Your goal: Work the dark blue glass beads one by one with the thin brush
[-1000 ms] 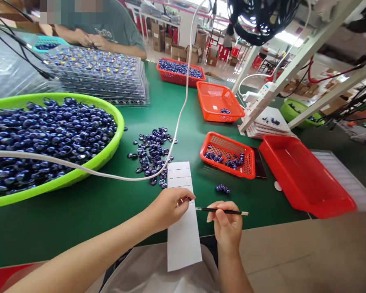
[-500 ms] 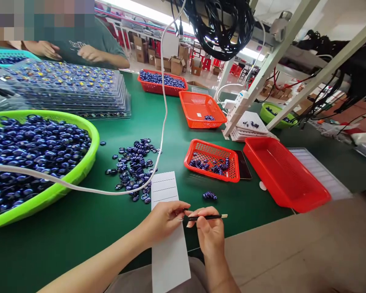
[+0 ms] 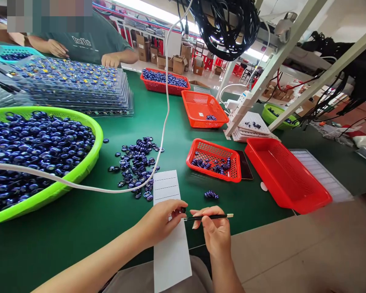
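At the lower centre of the frame, the left hand (image 3: 163, 219) has its grip pinched together on a small dark piece (image 3: 183, 210), held up by the right edge of a ruled white sheet (image 3: 171, 256). Just beside it, the right hand (image 3: 216, 232) has its grip clamped on a thin black stick (image 3: 221, 216), held like a pen, pale end towards the right. The tip lies close to the left thumb; whether it touches the piece is too small to tell. To do this well, I would hold the piece by its edge, leaving a face free for the tip, and steer the stick with the fingers rather than the wrist. Light pressure seems wise, as so small a piece could twist. Loose dark pieces (image 3: 137, 162) lie left of centre; keep the sleeves and wrists off them.
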A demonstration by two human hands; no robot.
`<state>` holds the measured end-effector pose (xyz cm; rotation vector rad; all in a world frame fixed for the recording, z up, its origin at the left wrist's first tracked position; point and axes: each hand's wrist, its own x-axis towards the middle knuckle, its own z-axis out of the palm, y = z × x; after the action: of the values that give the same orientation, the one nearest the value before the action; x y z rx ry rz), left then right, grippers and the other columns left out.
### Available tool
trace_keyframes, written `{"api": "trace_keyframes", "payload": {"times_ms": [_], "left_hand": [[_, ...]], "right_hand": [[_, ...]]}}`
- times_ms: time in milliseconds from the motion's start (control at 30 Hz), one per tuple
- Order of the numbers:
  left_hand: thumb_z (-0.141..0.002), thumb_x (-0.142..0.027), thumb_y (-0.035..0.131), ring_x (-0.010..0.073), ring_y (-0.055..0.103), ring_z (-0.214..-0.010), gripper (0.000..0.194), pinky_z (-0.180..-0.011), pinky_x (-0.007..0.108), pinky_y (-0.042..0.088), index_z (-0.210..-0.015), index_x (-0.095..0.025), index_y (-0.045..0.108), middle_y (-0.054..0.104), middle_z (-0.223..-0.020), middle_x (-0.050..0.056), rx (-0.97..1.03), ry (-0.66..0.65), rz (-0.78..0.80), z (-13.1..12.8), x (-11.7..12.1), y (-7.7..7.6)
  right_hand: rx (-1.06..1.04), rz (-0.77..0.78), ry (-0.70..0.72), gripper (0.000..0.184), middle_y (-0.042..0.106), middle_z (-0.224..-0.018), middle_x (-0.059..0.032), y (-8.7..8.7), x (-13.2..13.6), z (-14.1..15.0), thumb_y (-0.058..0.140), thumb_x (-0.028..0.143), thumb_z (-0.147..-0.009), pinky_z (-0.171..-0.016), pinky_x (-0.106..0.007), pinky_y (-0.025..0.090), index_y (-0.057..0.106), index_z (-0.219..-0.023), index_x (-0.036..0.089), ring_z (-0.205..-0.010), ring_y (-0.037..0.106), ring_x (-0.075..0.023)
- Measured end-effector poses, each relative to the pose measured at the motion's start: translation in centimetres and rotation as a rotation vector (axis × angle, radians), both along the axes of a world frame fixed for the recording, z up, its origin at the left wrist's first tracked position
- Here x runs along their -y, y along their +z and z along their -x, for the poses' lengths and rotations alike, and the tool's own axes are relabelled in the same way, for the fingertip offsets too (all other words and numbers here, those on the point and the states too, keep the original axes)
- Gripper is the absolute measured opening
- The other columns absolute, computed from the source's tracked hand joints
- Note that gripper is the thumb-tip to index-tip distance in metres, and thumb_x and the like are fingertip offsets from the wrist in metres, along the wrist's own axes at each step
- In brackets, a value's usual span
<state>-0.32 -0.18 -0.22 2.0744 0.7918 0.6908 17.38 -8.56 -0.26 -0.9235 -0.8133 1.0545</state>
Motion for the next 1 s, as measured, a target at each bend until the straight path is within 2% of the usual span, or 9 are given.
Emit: {"api": "trace_keyframes", "payload": {"times_ms": [100, 267, 400, 567, 767, 1000], "left_hand": [[-0.09, -0.025, 0.056, 0.0135, 0.065, -0.07, 0.024, -0.063, 0.023, 0.053, -0.109, -0.018, 0.068, 0.072, -0.083, 0.004, 0.035, 0.048, 0.063, 0.4, -0.1, 0.4], [-0.087, -0.025, 0.059, 0.013, 0.064, -0.068, 0.028, -0.064, 0.023, 0.053, -0.11, -0.014, 0.07, 0.072, -0.081, 0.004, 0.064, 0.07, 0.222, 0.4, 0.0, 0.4], [-0.085, -0.024, 0.063, 0.0134, 0.064, -0.07, 0.029, -0.067, 0.024, 0.055, -0.111, -0.013, 0.071, 0.073, -0.083, 0.005, 0.093, 0.066, 0.313, 0.1, 0.1, 0.1], [-0.082, -0.023, 0.064, 0.0131, 0.064, -0.068, 0.03, -0.066, 0.023, 0.055, -0.11, -0.011, 0.071, 0.072, -0.081, 0.006, 0.117, 0.083, 0.387, 0.0, 0.2, 0.1], [-0.082, -0.022, 0.064, 0.012, 0.063, -0.066, 0.029, -0.064, 0.022, 0.054, -0.109, -0.011, 0.071, 0.071, -0.078, 0.005, 0.117, 0.084, 0.339, -0.1, 0.3, 0.1], [-0.082, -0.019, 0.063, 0.0123, 0.065, -0.066, 0.027, -0.065, 0.023, 0.054, -0.107, -0.013, 0.072, 0.071, -0.078, 0.004, 0.056, 0.083, 0.18, -0.1, 0.3, 0.0]], "right_hand": [[0.112, 0.069, -0.105, 0.012, 0.075, -0.089, -0.0035, -0.4, 0.1, -0.7, 0.071, 0.032, -0.088, -0.063, -0.031, 0.056, 0.065, -0.088, 0.021, -0.058, 0.066, -0.0138], [0.297, 0.123, -0.272, 0.018, 0.076, -0.084, -0.0056, -1.3, 0.1, -0.6, 0.074, 0.034, -0.084, -0.05, -0.027, 0.051, 0.065, -0.085, 0.019, -0.049, 0.061, -0.012], [0.368, 0.114, -0.356, 0.016, 0.076, -0.085, -0.0064, -1.1, 0.1, -0.2, 0.075, 0.032, -0.082, -0.047, -0.027, 0.05, 0.066, -0.085, 0.019, -0.048, 0.06, -0.0117], [0.438, 0.124, -0.398, 0.013, 0.075, -0.084, -0.0061, -0.5, 0.3, 0.2, 0.075, 0.029, -0.082, -0.047, -0.027, 0.051, 0.067, -0.083, 0.018, -0.048, 0.059, -0.0114], [0.48, 0.101, -0.357, 0.009, 0.074, -0.088, -0.0056, -0.5, 0.6, 0.4, 0.074, 0.025, -0.083, -0.049, -0.027, 0.055, 0.068, -0.086, 0.019, -0.051, 0.061, -0.0114], [0.516, 0.103, -0.287, 0.006, 0.074, -0.093, -0.0043, -0.5, 0.8, 0.4, 0.072, 0.019, -0.086, -0.053, -0.026, 0.056, 0.069, -0.09, 0.02, -0.057, 0.063, -0.0108]]}}
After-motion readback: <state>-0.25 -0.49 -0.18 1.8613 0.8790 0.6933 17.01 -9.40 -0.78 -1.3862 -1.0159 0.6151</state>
